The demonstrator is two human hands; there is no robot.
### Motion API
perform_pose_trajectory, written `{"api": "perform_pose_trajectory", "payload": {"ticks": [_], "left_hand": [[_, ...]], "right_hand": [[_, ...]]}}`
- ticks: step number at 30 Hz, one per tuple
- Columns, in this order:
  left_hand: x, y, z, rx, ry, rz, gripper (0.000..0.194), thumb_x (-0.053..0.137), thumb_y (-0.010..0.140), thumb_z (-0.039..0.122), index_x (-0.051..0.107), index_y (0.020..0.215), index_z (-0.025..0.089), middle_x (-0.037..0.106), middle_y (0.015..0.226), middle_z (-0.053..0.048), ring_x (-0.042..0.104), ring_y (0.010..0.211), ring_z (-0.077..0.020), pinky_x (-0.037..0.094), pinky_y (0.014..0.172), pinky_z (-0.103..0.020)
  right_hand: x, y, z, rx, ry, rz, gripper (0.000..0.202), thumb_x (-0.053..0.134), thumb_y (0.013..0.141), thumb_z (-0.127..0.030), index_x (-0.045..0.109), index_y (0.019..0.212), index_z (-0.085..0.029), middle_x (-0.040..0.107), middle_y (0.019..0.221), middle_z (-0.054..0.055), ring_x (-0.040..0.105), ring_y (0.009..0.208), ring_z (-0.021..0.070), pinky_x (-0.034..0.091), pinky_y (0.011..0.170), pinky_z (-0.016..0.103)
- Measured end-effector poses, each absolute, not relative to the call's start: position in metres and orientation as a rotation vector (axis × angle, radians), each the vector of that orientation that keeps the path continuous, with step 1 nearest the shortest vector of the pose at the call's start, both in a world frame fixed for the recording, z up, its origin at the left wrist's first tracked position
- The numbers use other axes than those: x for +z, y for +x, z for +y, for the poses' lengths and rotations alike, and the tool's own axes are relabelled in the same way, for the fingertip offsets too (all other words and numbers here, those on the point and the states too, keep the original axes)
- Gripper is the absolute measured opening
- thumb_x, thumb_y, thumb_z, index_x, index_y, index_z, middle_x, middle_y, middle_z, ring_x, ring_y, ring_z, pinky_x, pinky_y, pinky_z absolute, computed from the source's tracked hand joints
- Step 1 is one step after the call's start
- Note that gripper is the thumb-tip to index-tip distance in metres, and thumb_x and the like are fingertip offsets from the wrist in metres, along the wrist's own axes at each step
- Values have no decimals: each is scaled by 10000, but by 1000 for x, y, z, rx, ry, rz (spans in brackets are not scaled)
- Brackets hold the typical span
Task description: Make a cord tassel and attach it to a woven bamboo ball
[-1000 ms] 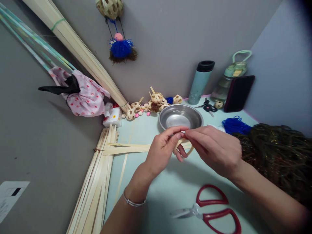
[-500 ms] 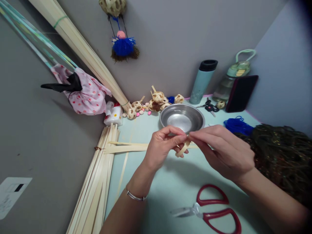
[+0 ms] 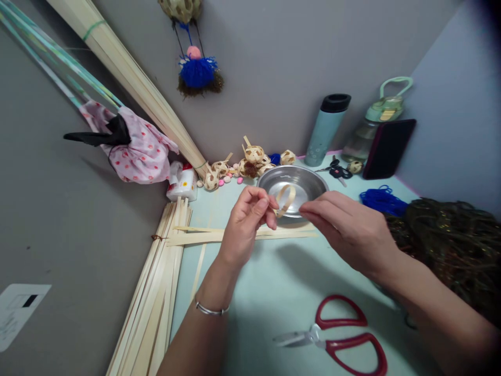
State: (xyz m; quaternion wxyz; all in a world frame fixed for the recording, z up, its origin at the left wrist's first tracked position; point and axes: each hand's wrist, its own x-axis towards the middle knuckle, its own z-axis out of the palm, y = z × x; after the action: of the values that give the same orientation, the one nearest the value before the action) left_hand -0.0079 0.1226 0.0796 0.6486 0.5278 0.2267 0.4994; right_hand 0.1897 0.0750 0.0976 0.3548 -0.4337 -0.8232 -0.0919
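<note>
My left hand (image 3: 246,222) pinches a small ring of pale bamboo strip (image 3: 290,197), which stands up from the fingertips in front of the steel bowl (image 3: 324,194). To the right of the ring, and apart from it, is my right hand (image 3: 352,230). Its thumb and fingers are pressed together; whatever may be between them is too small to make out. Below both hands, red-handled scissors (image 3: 318,338) lie on the table with their handles spread. Several flat bamboo strips (image 3: 203,237) lie across the table behind my left hand.
A bundle of bamboo strips (image 3: 151,292) runs along the left edge. Small woven balls (image 3: 254,154) sit against the wall, left of the bowl. A blue tumbler (image 3: 327,130), a phone (image 3: 389,150), blue yarn (image 3: 383,201) and dark glittery yarn (image 3: 454,250) are at the right.
The hands have moved apart. My left hand went left and up with the bamboo ring, and my right hand came off the ring. The ring now shows as an open loop.
</note>
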Motion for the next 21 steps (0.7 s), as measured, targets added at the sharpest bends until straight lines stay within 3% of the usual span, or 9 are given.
{"api": "perform_pose_trajectory", "payload": {"ticks": [8, 11, 15, 21], "left_hand": [[79, -4, 114, 1014, 1717, 773, 151, 479, 989, 325, 521, 914, 201, 578, 902, -13, 544, 762, -131, 447, 719, -255], [77, -2, 112, 953, 1957, 818, 151, 440, 998, 276, 520, 893, 205, 584, 892, -23, 542, 811, -160, 435, 735, -284], [79, -6, 114, 937, 2147, 860, 147, 437, 985, 217, 515, 862, 202, 580, 873, -26, 519, 785, -165, 417, 718, -301], [91, -15, 113, 834, 1821, 833, 119, 506, 974, 311, 529, 920, 208, 579, 794, 20, 511, 655, -114, 412, 647, -253]], "right_hand": [[118, 187, 62, 584, -1005, -1921, 158, 527, 978, -200, 606, 845, -232, 642, 1035, 75, 621, 915, 213, 485, 706, 316], [119, 188, 61, 898, -1027, -1816, 176, 542, 991, -290, 647, 864, -229, 654, 908, 46, 597, 782, 180, 455, 659, 290], [115, 191, 67, 1099, -1098, -1707, 287, 585, 969, -384, 615, 744, -208, 566, 709, -2, 490, 647, 139, 378, 584, 263], [99, 197, 80, 1435, -1094, -1415, 162, 689, 904, -349, 682, 836, -203, 624, 766, -5, 559, 681, 126, 450, 656, 251]]}}
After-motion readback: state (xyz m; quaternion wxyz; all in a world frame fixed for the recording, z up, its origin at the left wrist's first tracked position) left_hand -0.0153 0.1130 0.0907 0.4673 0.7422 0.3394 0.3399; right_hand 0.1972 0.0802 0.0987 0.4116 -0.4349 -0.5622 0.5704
